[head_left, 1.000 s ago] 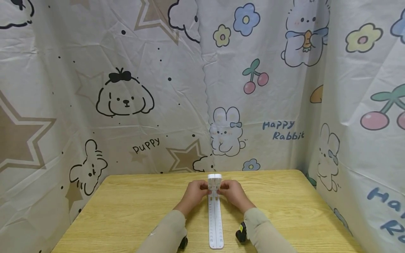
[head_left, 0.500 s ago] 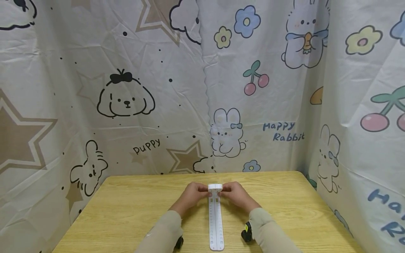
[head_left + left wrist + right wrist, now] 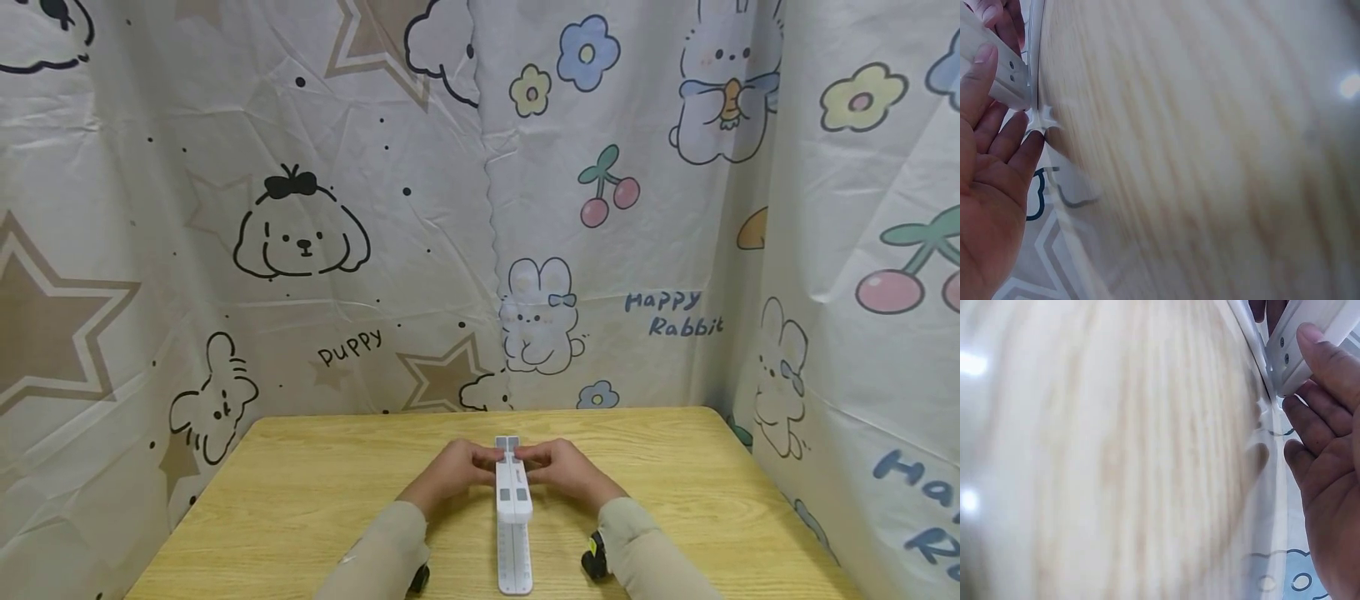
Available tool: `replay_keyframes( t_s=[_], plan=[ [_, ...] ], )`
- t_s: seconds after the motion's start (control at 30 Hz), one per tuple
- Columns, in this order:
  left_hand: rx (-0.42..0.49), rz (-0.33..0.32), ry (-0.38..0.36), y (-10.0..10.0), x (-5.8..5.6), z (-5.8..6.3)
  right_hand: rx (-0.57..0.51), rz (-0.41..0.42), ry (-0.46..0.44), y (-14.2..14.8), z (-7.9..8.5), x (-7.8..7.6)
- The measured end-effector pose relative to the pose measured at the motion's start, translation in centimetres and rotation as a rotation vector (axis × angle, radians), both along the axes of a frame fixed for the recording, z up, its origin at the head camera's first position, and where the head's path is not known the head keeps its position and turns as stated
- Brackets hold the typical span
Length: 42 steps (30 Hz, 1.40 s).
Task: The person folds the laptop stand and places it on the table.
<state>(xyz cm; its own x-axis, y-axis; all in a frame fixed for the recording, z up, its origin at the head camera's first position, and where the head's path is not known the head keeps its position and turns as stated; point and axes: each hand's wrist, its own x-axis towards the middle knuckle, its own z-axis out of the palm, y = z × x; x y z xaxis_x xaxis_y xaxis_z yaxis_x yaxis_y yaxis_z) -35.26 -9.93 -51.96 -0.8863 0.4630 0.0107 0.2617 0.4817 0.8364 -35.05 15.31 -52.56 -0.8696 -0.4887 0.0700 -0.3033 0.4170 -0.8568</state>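
Note:
A white folding laptop stand [image 3: 513, 479] points away from me along the middle of the table. Its upper arm, with grey pads, lies over the long notched base [image 3: 514, 558], which shows at the near end. My left hand [image 3: 456, 473] pinches the stand's far part from the left, and my right hand [image 3: 564, 472] does so from the right. In the left wrist view the thumb presses the white arm [image 3: 1013, 90], other fingers beneath. The right wrist view shows the right thumb likewise on the white arm [image 3: 1291, 347], with two small screws or holes in its side.
The wood-grain table [image 3: 315, 500] stretches out on both sides of the stand. Behind it and at the sides hang printed curtains [image 3: 420, 250] with puppies, rabbits and flowers. A black wrist device [image 3: 595, 560] sits at the right cuff.
The stand's upper arm, earlier upright at the far end, has swung down towards me over the base, and its grey pads now face up. Both hands keep hold at the far end.

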Motion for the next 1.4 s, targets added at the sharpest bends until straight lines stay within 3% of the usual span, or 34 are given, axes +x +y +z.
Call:
replay_keyframes(
  t_s=[0.4,0.8,1.17,1.4],
  plan=[
    [-0.112,-0.076,0.095,0.2,0.1,-0.2,0.032,0.051,0.041,0.0,-0.4,0.6],
    [-0.165,-0.084,0.084,0.3,0.8,0.2,0.104,0.072,0.033,0.1,-0.5,1.1],
    [-0.301,-0.108,0.179,0.6,1.1,0.3,0.19,0.085,0.141,-0.2,-0.3,1.9],
    [-0.357,-0.121,0.212,0.7,1.4,0.5,0.219,0.084,0.125,-0.1,-0.7,2.0]
  ],
)
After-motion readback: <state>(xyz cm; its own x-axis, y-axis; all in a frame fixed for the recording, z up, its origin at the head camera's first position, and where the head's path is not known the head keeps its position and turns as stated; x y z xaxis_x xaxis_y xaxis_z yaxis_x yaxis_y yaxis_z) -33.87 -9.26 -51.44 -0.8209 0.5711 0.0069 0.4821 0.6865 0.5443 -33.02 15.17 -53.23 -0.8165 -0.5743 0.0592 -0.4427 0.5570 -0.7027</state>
